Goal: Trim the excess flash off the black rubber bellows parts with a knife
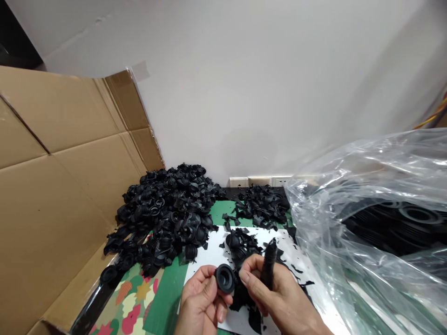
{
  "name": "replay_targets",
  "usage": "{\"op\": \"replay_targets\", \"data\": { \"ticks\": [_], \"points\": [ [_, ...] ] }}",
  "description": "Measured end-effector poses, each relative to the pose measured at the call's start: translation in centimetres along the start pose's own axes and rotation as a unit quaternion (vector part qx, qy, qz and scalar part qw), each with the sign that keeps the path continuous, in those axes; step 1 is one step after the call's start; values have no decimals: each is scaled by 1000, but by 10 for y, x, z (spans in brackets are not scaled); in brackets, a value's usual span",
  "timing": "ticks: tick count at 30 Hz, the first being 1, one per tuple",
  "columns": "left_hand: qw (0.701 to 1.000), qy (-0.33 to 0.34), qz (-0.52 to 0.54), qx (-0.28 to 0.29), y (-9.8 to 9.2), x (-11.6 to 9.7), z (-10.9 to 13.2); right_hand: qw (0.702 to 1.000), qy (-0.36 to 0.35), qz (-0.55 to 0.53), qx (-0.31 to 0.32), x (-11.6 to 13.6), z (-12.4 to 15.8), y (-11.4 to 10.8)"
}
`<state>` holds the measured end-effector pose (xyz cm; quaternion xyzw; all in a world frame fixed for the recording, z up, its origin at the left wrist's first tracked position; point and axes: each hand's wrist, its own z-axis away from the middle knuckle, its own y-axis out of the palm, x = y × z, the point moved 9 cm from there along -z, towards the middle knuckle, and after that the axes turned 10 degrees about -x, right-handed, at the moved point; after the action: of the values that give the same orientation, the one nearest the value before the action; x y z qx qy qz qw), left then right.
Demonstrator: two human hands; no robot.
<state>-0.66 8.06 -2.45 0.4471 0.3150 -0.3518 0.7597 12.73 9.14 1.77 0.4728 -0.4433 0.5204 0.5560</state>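
So the left hand [202,298] has a black cup-shaped part [225,279] pinched at its edge between thumb and fingers, open face up toward the camera, held over the near part of a white sheet [213,251]. The right hand [279,293] just right of it has its grip curled round a dark tool handle [268,265], upper end poking up; can't make out the working end. I'd guess the part's light, soft and rubbery, so not fragile, but it'd probably squash or twist if you squeeze hard. I'd hold it by the thick outer rim. Thin black scraps litter the sheet, which lies on a green mat [169,288]. Further out there's 1 big heap of black parts [171,204] far left, 1 scrap pile [263,204] far side, and a clear plastic bag [314,223] of black pieces right. No brands, labels or writing I can read anywhere.
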Motion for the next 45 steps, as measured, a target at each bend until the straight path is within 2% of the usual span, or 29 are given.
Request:
{"op": "replay_targets", "data": {
  "ticks": [3,8,11,16,20,22,24,29,31,34,36,45],
  "points": [
    [999,25,-13,-18,-1,-3,1,1000,0,-2,8,1,1,1],
    [982,160,-67,-70,-1,-24,7,1000,19,6,22,0,3,5],
    [973,188,-98,-92,-3,-26,10,999,30,13,30,-1,5,7],
    [974,179,-126,-67,3,-22,14,998,27,17,49,-6,4,8],
    [938,282,-191,-70,15,-40,27,997,18,4,68,-9,4,9],
    [928,305,-203,-74,19,-46,30,997,20,0,68,-9,5,10],
    [934,294,-191,-71,21,-46,29,998,23,5,61,-8,6,9],
    [960,219,-162,-71,15,-35,20,997,15,43,55,-7,6,10],
    [957,226,-166,-77,12,-35,20,997,1,52,60,-7,5,11],
    [939,279,-189,-75,13,-41,24,996,-26,58,68,-6,5,13],
    [933,292,-200,-67,15,-42,26,995,-31,60,70,-6,5,13],
    [963,219,-139,-74,7,-31,20,997,-11,72,29,-10,5,8]
  ]
}}
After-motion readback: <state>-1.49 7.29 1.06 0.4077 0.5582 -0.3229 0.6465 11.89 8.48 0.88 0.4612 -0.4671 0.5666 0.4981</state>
